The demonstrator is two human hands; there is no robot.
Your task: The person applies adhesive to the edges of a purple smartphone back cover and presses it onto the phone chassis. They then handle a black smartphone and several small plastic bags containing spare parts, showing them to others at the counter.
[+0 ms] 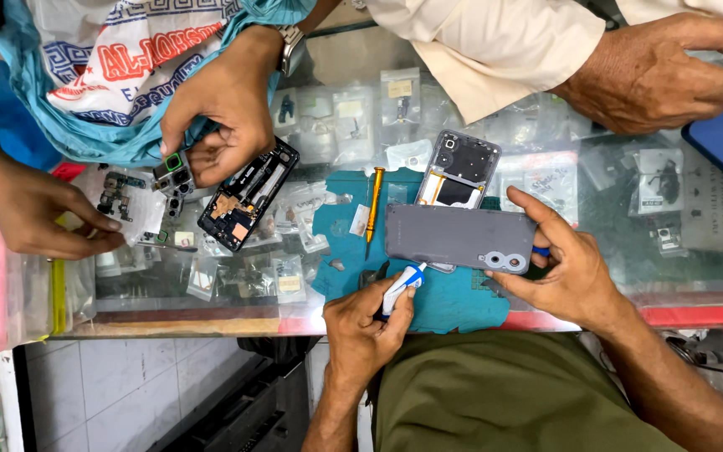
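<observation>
Head view: a grey phone back cover [459,238] is gripped at its camera end by the right hand [569,268] above a teal mat [441,305]; a white-and-blue tube [402,287] is pinched in the left hand [366,326], its tip just under the cover's lower edge. An orange screwdriver [373,201] lies beside it on the glass counter [596,209].

A glass-topped display counter [596,276] fills the upper part of the view, its top reflecting daylight. Under the glass lie rows of small clear plastic packets [353,117] of parts. A red strip [696,315] runs along the counter's near edge. Below that edge, at the lower left, the floor is pale square tiles [119,385] with dark joints.
</observation>
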